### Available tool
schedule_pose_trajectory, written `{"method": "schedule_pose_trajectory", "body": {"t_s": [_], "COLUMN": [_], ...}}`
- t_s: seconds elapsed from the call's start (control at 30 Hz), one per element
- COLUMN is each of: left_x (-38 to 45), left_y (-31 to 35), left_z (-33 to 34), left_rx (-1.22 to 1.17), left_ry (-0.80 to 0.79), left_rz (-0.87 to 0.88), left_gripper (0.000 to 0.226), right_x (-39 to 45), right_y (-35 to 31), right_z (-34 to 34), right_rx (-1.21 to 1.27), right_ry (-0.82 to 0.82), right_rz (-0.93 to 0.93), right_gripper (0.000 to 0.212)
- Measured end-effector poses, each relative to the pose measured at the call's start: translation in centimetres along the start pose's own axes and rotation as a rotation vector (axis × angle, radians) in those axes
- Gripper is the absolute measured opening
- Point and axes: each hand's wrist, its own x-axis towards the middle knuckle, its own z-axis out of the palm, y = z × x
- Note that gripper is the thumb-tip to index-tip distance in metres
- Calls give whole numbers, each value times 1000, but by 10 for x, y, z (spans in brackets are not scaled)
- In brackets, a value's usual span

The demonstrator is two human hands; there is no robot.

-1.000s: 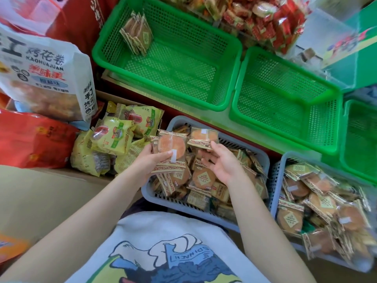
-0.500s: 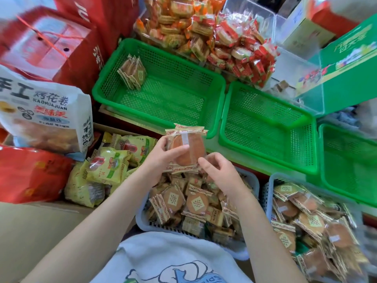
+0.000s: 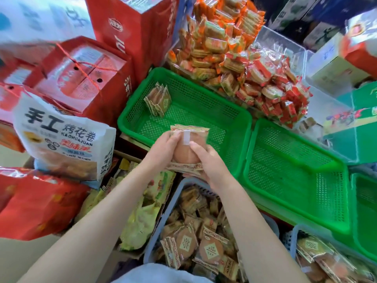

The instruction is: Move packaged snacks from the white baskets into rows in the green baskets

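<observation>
Left hand: grips the left side of a stack of clear-wrapped round brown cakes.
Right hand: clasps the stack's right side.
Stack: held above the near edge of the left green perforated plastic basket.

Three green baskets; two white baskets; two hands; one big white bag.
</observation>
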Motion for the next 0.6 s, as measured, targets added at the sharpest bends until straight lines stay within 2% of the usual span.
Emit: {"method": "schedule_pose_trajectory", "body": {"t_s": [0.07,0.13,0.23,0.43,0.6], "left_x": [24,37,51,56,57], "left_y": [-19,-42,-67,-84,-91], "left_z": [-21,-39,-53,-53,-51], "left_rx": [379,796,1097,1075,1051], "left_ry": [124,212,142,162,212], "left_rz": [106,158,116,172,216], "left_gripper": [62,60,63,58,58], "right_x": [36,70,131,223,259], "right_y": [-11,-22,-33,-51,-41], "right_z": [3,1,9,51,73], "right_rx": [-19,-21,-137,-304,-516], "right_ry": [83,146,216,313,244], "right_rz": [21,66,153,156,57], "right_gripper": [68,68,71,63,88]}}
